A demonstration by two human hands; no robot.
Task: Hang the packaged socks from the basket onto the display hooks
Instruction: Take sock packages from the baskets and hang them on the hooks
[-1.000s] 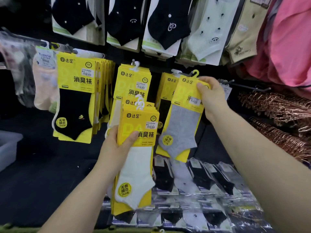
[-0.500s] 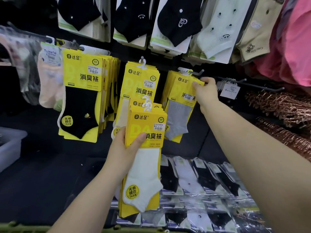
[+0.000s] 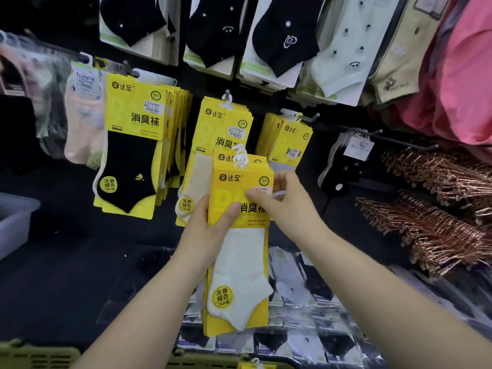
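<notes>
Both hands are on the same thing: the left hand (image 3: 210,230) grips a stack of yellow sock packs (image 3: 239,265) by its left edge, thumb laid across the front and fingers wrapped behind, while the right hand (image 3: 286,206) pinches the stack's upper right edge, thumb on the front by the price sticker and fingers curled round the back. Can't tell how many packs the right hand actually has hold of. The front pack shows a white ankle sock, and the white plastic hangers (image 3: 241,155) stick up from the top of the stack, not on any hook. The stack is held upright in front of the display, just below the middle bunch of cream sock packs (image 3: 223,123). Left of that hangs a bunch of black sock packs (image 3: 133,155), and to the right a bunch of grey sock packs (image 3: 290,139) sits on its display hook (image 3: 308,117). The green basket (image 3: 37,354) peeks in along the bottom edge. Flat bagged socks (image 3: 306,288) lie on the shelf below, with copper hangers (image 3: 439,198) piled at the right.
</notes>
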